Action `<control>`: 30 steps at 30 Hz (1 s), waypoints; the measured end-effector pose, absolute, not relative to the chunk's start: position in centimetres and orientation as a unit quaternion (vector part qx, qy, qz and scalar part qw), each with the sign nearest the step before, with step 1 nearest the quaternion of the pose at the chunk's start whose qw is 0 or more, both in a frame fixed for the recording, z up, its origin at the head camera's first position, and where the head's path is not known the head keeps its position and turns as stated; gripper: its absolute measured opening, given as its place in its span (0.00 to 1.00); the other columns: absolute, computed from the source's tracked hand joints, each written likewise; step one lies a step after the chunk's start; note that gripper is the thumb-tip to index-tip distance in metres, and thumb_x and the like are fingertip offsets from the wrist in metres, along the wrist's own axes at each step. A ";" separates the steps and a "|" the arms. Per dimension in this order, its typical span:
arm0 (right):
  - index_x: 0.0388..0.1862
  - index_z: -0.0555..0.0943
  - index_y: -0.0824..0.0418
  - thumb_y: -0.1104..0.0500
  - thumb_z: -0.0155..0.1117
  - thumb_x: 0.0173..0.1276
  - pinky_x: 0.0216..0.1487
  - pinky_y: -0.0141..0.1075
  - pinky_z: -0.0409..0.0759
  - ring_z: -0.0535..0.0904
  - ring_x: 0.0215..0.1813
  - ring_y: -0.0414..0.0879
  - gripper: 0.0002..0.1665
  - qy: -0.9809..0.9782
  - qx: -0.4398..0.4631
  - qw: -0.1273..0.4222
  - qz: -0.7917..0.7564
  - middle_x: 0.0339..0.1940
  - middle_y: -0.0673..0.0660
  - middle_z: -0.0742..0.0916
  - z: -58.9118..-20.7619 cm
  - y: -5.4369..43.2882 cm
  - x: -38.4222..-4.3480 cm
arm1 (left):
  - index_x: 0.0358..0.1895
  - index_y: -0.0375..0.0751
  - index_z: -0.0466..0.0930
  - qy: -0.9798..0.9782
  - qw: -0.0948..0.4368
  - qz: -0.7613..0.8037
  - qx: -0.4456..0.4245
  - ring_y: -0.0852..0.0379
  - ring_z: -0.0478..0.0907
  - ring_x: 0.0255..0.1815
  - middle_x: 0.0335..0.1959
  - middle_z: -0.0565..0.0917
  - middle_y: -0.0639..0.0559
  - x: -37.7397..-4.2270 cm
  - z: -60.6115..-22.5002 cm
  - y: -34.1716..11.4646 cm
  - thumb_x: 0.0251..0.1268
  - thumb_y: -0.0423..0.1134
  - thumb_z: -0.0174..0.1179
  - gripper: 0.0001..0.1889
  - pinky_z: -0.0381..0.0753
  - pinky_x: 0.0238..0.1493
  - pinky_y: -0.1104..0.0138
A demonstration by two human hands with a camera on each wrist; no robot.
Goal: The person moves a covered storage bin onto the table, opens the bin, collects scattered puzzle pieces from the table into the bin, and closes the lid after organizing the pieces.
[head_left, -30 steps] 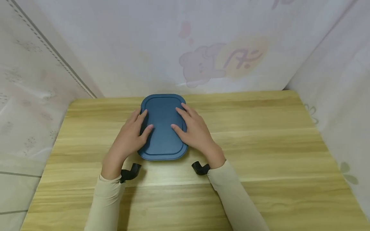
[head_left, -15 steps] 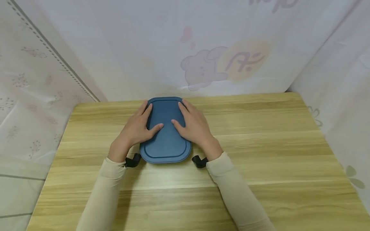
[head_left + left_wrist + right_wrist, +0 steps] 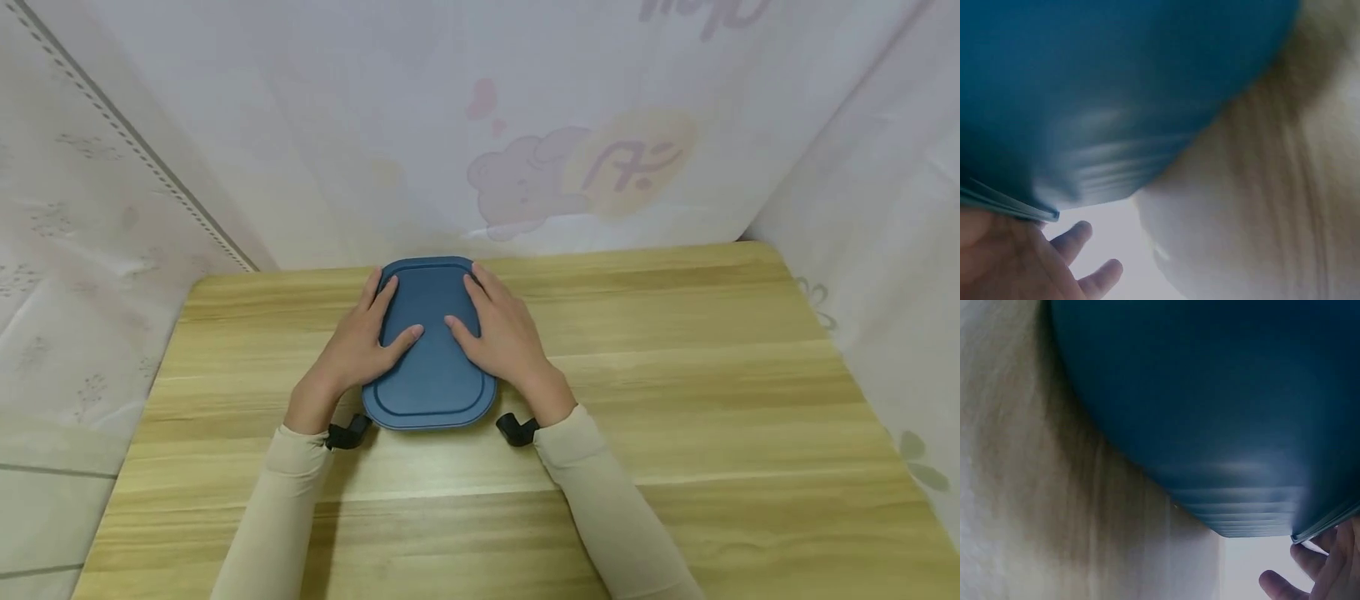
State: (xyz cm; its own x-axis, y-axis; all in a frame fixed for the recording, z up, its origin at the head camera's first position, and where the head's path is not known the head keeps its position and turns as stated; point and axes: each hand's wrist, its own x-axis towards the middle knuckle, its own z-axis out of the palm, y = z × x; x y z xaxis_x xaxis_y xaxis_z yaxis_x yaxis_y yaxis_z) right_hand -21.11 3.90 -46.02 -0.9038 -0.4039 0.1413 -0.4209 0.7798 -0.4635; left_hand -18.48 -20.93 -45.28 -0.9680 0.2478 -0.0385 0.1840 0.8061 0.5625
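Observation:
A blue box (image 3: pixel 431 392) with a rounded rectangular lid stands on the wooden table, near its back edge. My left hand (image 3: pixel 356 342) rests along the lid's left side, its thumb lying on top and its longer fingers extended along the rim. On the opposite side my right hand (image 3: pixel 510 333) lies much the same way, thumb on the lid and fingers stretched over the right rim. From below, in the left wrist view, the box's smooth wall (image 3: pixel 1104 81) shows ridges near the far end, and fingertips (image 3: pixel 1104 278) reach past the lid's rim. The box's inside is hidden.
The wooden table (image 3: pixel 712 375) extends to both sides and in front of the box. A pale curtain (image 3: pixel 337 167) with a printed bear hangs behind it, and more cloth hangs left and right. A black wrist mount (image 3: pixel 348 433) sits near the box's lower left corner.
My left hand has moved forward and right, farther onto the lid. My right hand has slid slightly inward along the right rim. The box shows no clear shift on the table.

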 end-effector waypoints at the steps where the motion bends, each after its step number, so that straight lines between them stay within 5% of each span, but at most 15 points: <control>1: 0.85 0.61 0.61 0.39 0.55 0.82 0.80 0.64 0.66 0.57 0.89 0.55 0.43 -0.942 0.218 0.014 0.255 0.90 0.57 0.58 -46.1 3.8 -21.1 | 0.88 0.45 0.41 0.948 0.054 0.292 0.112 0.29 0.51 0.87 0.90 0.35 0.42 -18.5 -45.4 -21.0 0.80 0.60 0.55 0.47 0.60 0.81 0.33; 21: 0.86 0.60 0.58 0.42 0.51 0.85 0.79 0.63 0.66 0.58 0.89 0.52 0.39 -0.932 0.222 -0.015 0.285 0.91 0.54 0.54 -46.0 3.3 -20.6 | 0.88 0.46 0.44 0.955 0.023 0.286 0.080 0.26 0.51 0.86 0.91 0.36 0.47 -16.5 -45.4 -21.3 0.80 0.63 0.53 0.46 0.50 0.81 0.29; 30: 0.84 0.64 0.59 0.44 0.54 0.85 0.83 0.60 0.65 0.59 0.88 0.56 0.37 -0.925 0.213 -0.001 0.314 0.90 0.57 0.57 -45.5 4.6 -19.9 | 0.87 0.42 0.51 0.968 0.033 0.235 0.085 0.34 0.42 0.90 0.89 0.43 0.36 -15.7 -43.5 -19.7 0.83 0.58 0.52 0.40 0.47 0.84 0.33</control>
State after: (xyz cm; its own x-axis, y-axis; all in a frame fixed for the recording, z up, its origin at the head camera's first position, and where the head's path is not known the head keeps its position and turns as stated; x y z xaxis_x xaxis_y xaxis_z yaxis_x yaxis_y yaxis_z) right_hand -19.85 4.64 -45.51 -0.9090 -0.3954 0.1317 -0.3939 0.7119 -0.5814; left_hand -15.66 -19.74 -43.50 -0.9834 0.1795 -0.0246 0.1483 0.8753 0.4603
